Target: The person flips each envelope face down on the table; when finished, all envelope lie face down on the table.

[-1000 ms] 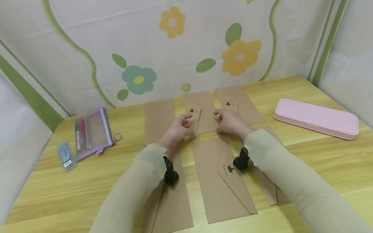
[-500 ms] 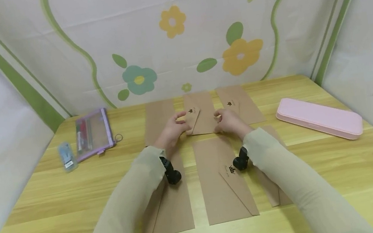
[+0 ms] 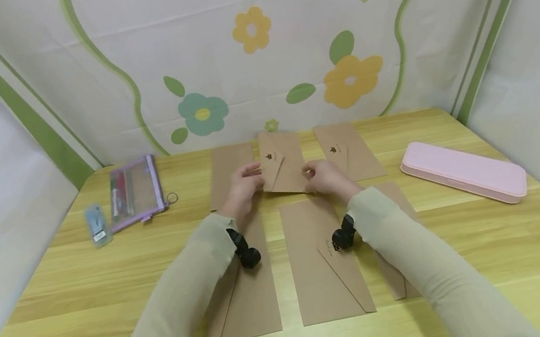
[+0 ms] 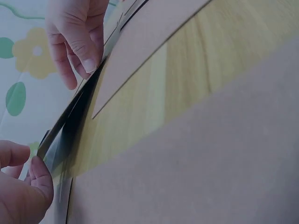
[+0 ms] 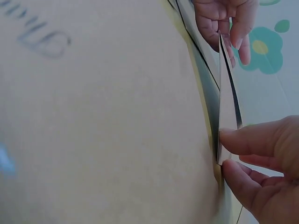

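Middle rear kraft envelope, crown-printed: has been raised from the tabletop and shifted toward the rear left envelope; the gap to the rear right envelope has been widened. Left hand, pinching its left edge, and right hand, pinching its right edge: both carried leftward. Crown print, middle front envelope: now partly covered by the right wrist camera.

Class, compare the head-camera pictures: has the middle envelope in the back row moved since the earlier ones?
Yes. The middle envelope has shifted left, judged against the small green flower behind it, and lies nearer the back-left envelope.
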Action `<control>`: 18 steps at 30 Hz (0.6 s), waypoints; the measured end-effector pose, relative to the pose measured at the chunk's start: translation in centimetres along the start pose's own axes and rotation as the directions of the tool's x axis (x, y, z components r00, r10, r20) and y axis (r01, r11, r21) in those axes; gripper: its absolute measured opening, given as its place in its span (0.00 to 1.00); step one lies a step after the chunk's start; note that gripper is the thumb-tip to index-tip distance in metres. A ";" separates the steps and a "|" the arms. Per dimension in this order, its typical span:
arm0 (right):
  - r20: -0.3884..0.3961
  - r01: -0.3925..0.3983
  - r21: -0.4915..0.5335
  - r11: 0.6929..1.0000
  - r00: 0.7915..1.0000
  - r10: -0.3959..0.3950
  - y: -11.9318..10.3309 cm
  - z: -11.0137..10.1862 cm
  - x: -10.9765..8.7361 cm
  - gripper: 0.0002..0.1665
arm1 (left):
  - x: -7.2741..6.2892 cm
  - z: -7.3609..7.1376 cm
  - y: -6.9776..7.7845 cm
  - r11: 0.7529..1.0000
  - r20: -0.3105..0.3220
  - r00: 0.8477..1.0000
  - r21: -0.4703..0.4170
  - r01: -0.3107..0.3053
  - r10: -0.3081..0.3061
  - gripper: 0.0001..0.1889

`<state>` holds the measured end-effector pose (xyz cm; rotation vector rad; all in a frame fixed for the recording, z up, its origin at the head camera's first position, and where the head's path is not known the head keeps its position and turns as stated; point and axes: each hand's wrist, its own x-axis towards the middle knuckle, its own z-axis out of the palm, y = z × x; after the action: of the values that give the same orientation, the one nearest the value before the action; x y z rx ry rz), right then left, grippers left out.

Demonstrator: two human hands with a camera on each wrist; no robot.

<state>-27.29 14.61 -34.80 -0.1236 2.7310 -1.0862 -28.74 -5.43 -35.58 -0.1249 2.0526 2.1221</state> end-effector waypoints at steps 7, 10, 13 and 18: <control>-0.003 0.022 0.093 0.995 1.000 -0.022 -0.2 1.0 0.3 0.34 | -0.1 -0.9 -0.3 0.999 -0.052 0.999 -0.040 -0.006 0.004 0.22; -0.005 0.023 0.123 0.992 1.000 -0.022 -0.4 1.5 0.4 0.34 | -0.2 -1.2 -0.3 0.998 -0.071 0.997 -0.054 -0.011 0.007 0.21; -0.008 0.013 0.142 0.990 1.000 -0.012 -0.6 1.7 0.5 0.34 | -0.4 -1.5 -0.1 0.998 -0.078 0.997 -0.059 -0.021 0.016 0.21; 0.005 -0.006 0.189 0.982 1.000 0.005 -1.0 2.1 0.5 0.34 | -0.7 -1.9 0.2 0.998 -0.077 0.997 -0.060 -0.027 0.022 0.21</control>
<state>-27.32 12.36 -35.67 -0.0897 2.6053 -1.3342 -28.26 -7.35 -35.36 -0.1928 2.0415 2.2281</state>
